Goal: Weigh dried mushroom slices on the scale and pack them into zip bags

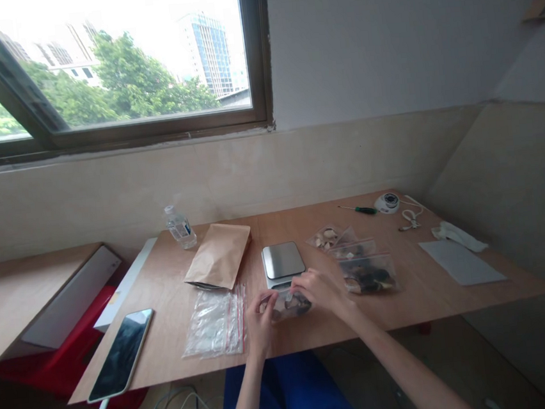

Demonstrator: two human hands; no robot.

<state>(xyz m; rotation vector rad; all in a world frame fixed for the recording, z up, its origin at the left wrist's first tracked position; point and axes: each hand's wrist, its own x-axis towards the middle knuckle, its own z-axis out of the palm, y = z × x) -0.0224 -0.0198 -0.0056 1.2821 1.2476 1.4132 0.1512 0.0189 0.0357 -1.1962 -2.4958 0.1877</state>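
Clear plastic, filled with dark brownish pieces, the small zip bag (pixel 289 306) sits pinched between both hands at the near edge of the light wooden table (pixel 408 307), just in front of a small silver-topped kitchen scale (pixel 282 261). The left hand (pixel 260 321) closes on the bag's left end, the right hand (pixel 320 290) grips its upper right edge, fingers curled over the top; the bag's contents are too small to identify. To the left lies a stack of empty clear zip bags with red seal strips (pixel 215 322), beyond it a flat brown kraft paper pouch (pixel 219 256) and a small clear water bottle (pixel 179 227). Right of the hands rest more filled clear bags (pixel 366 272). A black smartphone (pixel 121 354) lies at the table's left corner.
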